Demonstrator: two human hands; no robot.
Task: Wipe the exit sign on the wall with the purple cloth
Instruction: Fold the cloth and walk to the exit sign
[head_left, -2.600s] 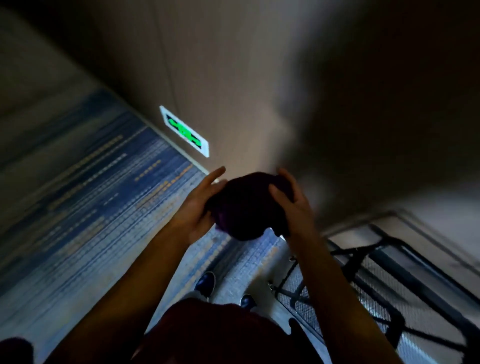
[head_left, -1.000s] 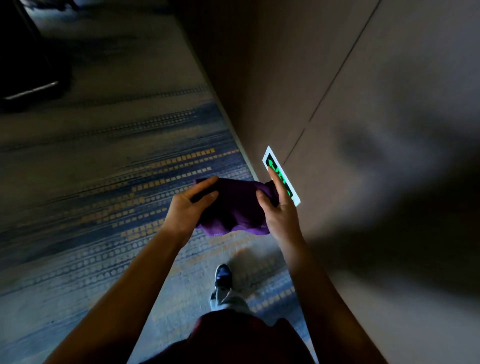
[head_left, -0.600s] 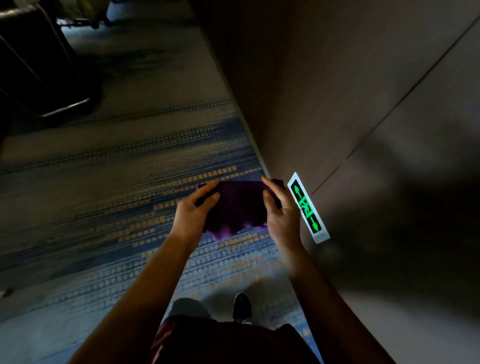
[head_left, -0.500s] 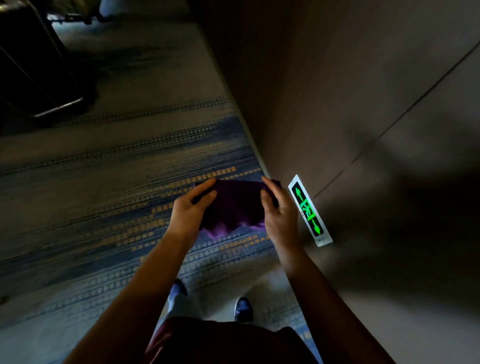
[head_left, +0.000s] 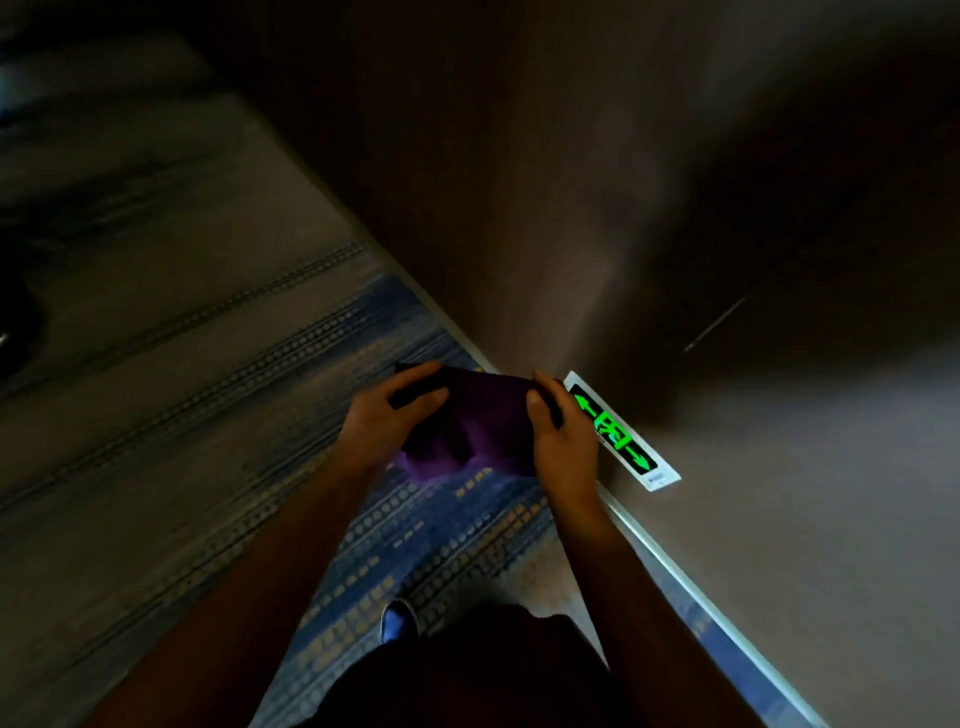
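Near the centre of the frame, both hands hold the purple cloth (head_left: 470, 434) stretched between them: the left hand (head_left: 387, 423) pinches its left edge with thumb over the top and fingers curled beneath, and the right hand (head_left: 563, 441) clamps its right edge the same way. The glowing green exit sign (head_left: 621, 431) is mounted low on the brown wall (head_left: 597, 182), just right of the right hand and close above the pale baseboard (head_left: 670, 561); the cloth sits beside the sign, not on it. Blue-and-tan patterned carpet (head_left: 208, 415) fills the left and lower frame, with a shoe tip (head_left: 397, 621) showing at lower centre.
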